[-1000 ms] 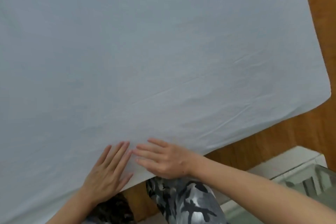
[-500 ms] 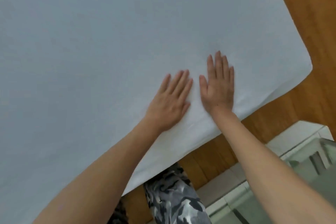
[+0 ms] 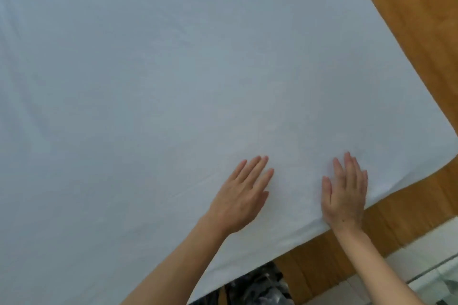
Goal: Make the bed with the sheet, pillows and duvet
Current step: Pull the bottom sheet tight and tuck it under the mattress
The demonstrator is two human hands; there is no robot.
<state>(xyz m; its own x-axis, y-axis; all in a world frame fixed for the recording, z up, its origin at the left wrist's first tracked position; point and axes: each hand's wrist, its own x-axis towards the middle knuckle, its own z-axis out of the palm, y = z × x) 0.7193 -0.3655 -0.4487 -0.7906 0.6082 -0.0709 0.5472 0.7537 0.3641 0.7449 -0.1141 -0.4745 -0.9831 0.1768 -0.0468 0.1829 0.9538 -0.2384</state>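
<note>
Both hands spread apart since 0.5 s ago: left hand (image 3: pixel 241 197) & right hand (image 3: pixel 345 193) flat, fingers straight, gripping nothing, pressing sheet (image 3: pixel 173 82). Risk: hard sideways push re-wrinkles fabric near edge.

Left hand (image 3: pixel 241 202) and right hand (image 3: pixel 345 197): both flat, palms down, fingers straight, set apart; forearms bare, reaching far.

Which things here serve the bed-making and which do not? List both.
In use: pale blue cotton sheet; left hand and right hand, both flat on it.
Idle: brown wooden floor; white glass-topped unit.
</note>
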